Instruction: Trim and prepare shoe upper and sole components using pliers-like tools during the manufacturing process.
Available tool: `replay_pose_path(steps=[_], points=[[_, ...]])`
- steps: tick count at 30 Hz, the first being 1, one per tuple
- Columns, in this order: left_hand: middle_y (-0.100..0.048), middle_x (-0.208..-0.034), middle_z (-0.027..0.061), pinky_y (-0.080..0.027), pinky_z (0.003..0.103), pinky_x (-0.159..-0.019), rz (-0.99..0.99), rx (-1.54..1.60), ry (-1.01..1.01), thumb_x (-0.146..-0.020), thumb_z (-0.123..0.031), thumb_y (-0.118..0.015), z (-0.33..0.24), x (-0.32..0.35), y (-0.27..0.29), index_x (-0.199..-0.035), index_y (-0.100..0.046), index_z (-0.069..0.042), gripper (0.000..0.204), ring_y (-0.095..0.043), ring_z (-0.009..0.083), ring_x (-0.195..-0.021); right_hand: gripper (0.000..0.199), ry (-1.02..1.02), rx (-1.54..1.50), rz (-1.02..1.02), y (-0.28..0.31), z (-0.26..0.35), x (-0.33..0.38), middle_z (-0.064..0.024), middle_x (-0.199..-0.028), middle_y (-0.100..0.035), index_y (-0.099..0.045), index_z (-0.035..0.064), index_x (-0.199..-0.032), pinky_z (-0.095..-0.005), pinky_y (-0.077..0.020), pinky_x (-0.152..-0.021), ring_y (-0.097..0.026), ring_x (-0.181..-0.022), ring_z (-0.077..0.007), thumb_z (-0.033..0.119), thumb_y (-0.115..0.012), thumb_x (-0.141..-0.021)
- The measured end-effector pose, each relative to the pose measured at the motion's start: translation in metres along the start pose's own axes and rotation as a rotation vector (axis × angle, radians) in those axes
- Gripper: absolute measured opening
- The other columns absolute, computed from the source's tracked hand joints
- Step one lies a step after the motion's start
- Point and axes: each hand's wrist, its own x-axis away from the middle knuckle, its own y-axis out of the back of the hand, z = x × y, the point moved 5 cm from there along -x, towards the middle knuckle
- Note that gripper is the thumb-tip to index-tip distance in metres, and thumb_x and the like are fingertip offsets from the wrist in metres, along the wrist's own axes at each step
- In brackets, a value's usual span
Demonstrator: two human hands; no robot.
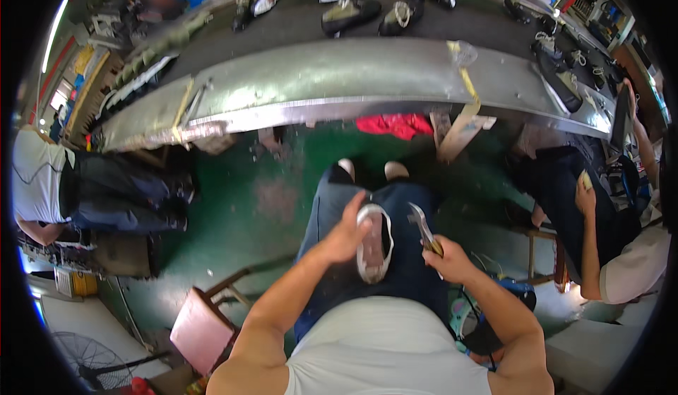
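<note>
A shoe upper with a whitish edge and a brownish underside facing up lies over my lap, toe end pointing toward me or away, I cannot tell which. My left hand grips it from its left side, with the far fingers partly hidden. To the right of the shoe, my right hand is closed round the yellowish handles of metal pincers. Their curved jaw end points up and away from me, apart from the shoe upper.
Ahead runs a dark conveyor with a metal edge, carrying several shoes. A person in dark trousers stands at left; another person's hand is at right. A pink-seated chair stands near left. Red cloth lies under the conveyor.
</note>
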Motion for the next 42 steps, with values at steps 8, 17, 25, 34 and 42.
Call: replay_pose_path(steps=[8, 17, 25, 34, 42], points=[[-0.032, -0.155, 0.0205, -0.027, 0.036, -0.117, 0.025, 0.176, -0.069, -0.106, -0.031, -0.044, -0.011, 0.009, 0.013, -0.156, -0.021, -0.004, 0.061, -0.033, 0.0297, -0.144, 0.027, -0.046, -0.182, 0.207, -0.047, 0.070, 0.023, -0.0062, -0.093, -0.069, -0.060, 0.0000, -0.117, -0.0294, -0.0509, -0.071, -0.062, -0.075, -0.0125, 0.018, -0.058, -0.098], [-0.058, -0.129, 0.0100, -0.039, 0.033, -0.107, -0.077, 0.078, -0.100, -0.107, -0.026, -0.046, -0.022, 0.010, 0.011, -0.152, -0.033, -0.009, 0.050, -0.052, 0.0187, -0.120, 0.020, -0.222, -0.409, 0.394, -0.052, 0.081, -0.010, -0.0085, -0.099, -0.066, -0.059, 0.0000, -0.110, -0.0309, -0.0557, -0.078, -0.067, -0.090, -0.0158, 0.017, -0.052, -0.103], [-0.057, -0.130, 0.0055, -0.038, 0.030, -0.107, -0.081, 0.310, -0.052, -0.102, -0.010, -0.054, 0.021, -0.008, 0.019, -0.145, -0.046, -0.008, 0.044, -0.051, 0.0149, -0.122, 0.023, 0.171, 0.360, 0.044, -0.062, 0.042, -0.053, -0.0234, -0.087, -0.068, -0.058, -0.0019, -0.099, -0.0477, -0.0517, -0.072, -0.066, -0.079, -0.0432, 0.021, -0.058, -0.097], [-0.058, -0.129, 0.0055, -0.043, 0.029, -0.102, -0.097, 0.907, 0.158, -0.100, -0.016, -0.061, -0.001, 0.001, 0.005, -0.147, -0.044, -0.009, 0.051, -0.054, 0.0141, -0.118, 0.017, 0.165, 0.814, -0.074, -0.069, 0.089, -0.010, -0.0270, -0.095, -0.060, -0.051, -0.0044, -0.101, -0.0500, -0.0558, -0.074, -0.066, -0.084, -0.0436, 0.010, -0.054, -0.091], [-0.054, -0.136, 0.0156, -0.041, 0.035, -0.107, -0.284, 0.442, 0.009, -0.091, -0.015, -0.073, -0.023, 0.020, 0.018, -0.148, -0.036, -0.001, 0.070, -0.054, 0.0249, -0.125, 0.037, 0.412, 0.385, 0.196, -0.023, 0.094, 0.036, -0.0169, -0.100, -0.066, -0.054, -0.0031, -0.125, -0.0401, -0.0534, -0.080, -0.068, -0.090, -0.0312, 0.009, -0.063, -0.090]])
